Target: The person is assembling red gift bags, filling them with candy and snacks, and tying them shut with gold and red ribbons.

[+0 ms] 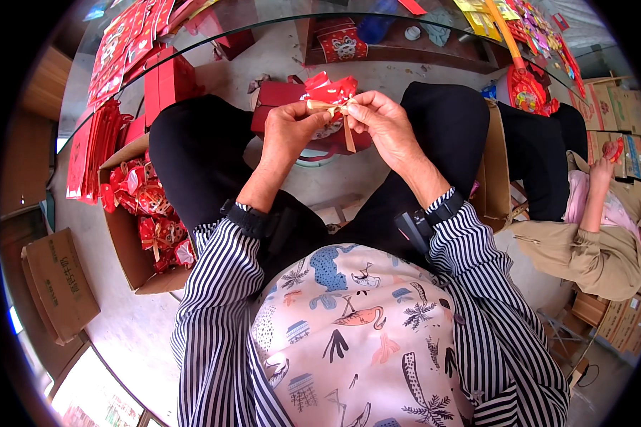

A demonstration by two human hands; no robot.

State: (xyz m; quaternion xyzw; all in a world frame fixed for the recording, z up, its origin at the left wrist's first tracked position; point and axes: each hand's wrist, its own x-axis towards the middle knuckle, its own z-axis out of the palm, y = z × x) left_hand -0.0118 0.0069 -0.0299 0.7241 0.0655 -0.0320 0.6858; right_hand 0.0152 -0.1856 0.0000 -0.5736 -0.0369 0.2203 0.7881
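Both hands (pixel 388 128) pinch a gold ribbon (pixel 350 141) at a shiny red packet (pixel 327 90), between black-trousered knees (pixel 449 121).

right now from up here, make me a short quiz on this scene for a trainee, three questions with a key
1. True or false: the left hand and the right hand both have their fingers at the tan ribbon on the red packet.
2. Where does the open carton of red-wrapped bundles stand?
a) on the glass tabletop
b) beside the left leg
c) on the person's lap
3. Fill the blank: the person's black-and-white sleeves have a ____ pattern.

Key: 1 true; 2 b; 3 striped.
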